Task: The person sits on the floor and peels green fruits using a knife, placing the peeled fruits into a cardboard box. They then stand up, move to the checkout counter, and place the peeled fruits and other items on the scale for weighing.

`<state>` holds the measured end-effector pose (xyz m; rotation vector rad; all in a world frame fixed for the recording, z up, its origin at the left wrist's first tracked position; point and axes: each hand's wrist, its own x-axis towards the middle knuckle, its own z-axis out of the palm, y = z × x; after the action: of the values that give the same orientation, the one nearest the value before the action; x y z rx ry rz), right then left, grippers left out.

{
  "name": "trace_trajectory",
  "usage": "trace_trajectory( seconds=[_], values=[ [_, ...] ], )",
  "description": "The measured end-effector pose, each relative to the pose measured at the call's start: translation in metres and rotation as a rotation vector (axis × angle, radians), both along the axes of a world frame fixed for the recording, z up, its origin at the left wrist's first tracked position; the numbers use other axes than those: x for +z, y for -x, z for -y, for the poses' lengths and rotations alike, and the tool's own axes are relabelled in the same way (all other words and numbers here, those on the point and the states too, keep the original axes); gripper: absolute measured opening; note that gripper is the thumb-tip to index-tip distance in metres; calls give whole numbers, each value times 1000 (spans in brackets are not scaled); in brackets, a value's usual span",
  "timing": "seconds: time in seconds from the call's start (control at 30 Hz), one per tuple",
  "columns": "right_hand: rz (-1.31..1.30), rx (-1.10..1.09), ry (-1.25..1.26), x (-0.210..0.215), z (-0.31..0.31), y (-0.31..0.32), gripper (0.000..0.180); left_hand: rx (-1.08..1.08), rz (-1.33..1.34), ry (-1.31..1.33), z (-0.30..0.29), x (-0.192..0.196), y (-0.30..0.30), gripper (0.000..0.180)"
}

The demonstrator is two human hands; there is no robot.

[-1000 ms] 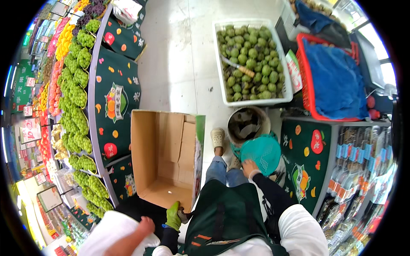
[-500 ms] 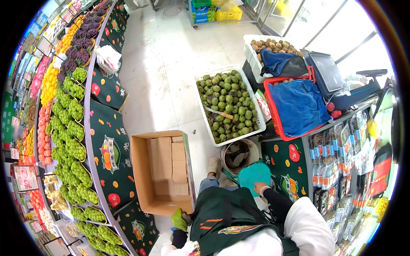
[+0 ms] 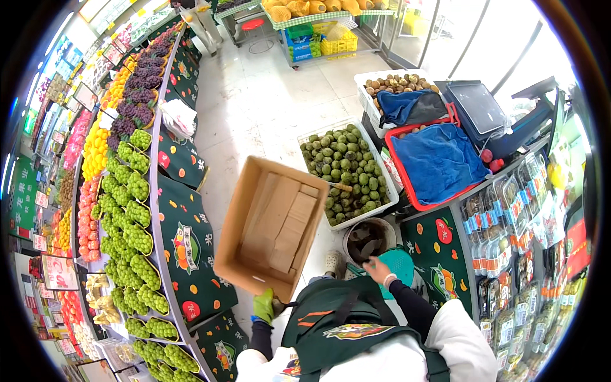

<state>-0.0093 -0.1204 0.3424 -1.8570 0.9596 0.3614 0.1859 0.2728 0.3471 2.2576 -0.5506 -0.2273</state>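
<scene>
My left hand (image 3: 264, 307), in a green glove, grips the near edge of an empty cardboard box (image 3: 242, 223). The box is tilted, its open top facing up, its far right corner overlapping a white crate. My right hand (image 3: 378, 270) is bare with fingers apart, over the edge of a round teal plastic stool (image 3: 399, 264) and beside a bucket (image 3: 385, 230) with dark scraps inside. Round green fruits (image 3: 347, 153) fill the white crate (image 3: 393, 194); a tool's wooden handle (image 3: 342, 186) lies on them.
Green grapes (image 3: 130, 216) line a sloping display stand (image 3: 167, 242) on the left. A blue cloth (image 3: 439, 162) covers a red crate (image 3: 414, 202) at right, near a scale (image 3: 474, 105). Packaged goods (image 3: 503, 216) hang on a rack. A person's legs (image 3: 202, 28) show far off.
The cardboard box has swung clockwise and shifted right and away in my left hand. My right hand has moved left toward the bucket from the stool. The view has turned slightly upward.
</scene>
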Motion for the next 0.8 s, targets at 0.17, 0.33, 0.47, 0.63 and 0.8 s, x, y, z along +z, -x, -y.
trace_trajectory(
  seconds=[0.17, 0.33, 0.47, 0.63, 0.8],
  values=[
    [535, -508, -132, 19, 37, -39, 74, 288, -682, -70, 22, 81, -90, 23],
    [383, -413, -170, 23, 63, -54, 63, -139, -548, -403, 87, 94, -199, 32],
    [245, -422, 160, -55, 61, -4, 35, -516, -200, -493, 231, 124, -257, 43],
    [325, -933, 107, -94, -6, -35, 35, -628, -154, -631, 344, 81, -344, 46],
    [321, -1201, 37, -108, -74, -89, 39, -521, -71, -298, 394, 67, -384, 48]
  ],
)
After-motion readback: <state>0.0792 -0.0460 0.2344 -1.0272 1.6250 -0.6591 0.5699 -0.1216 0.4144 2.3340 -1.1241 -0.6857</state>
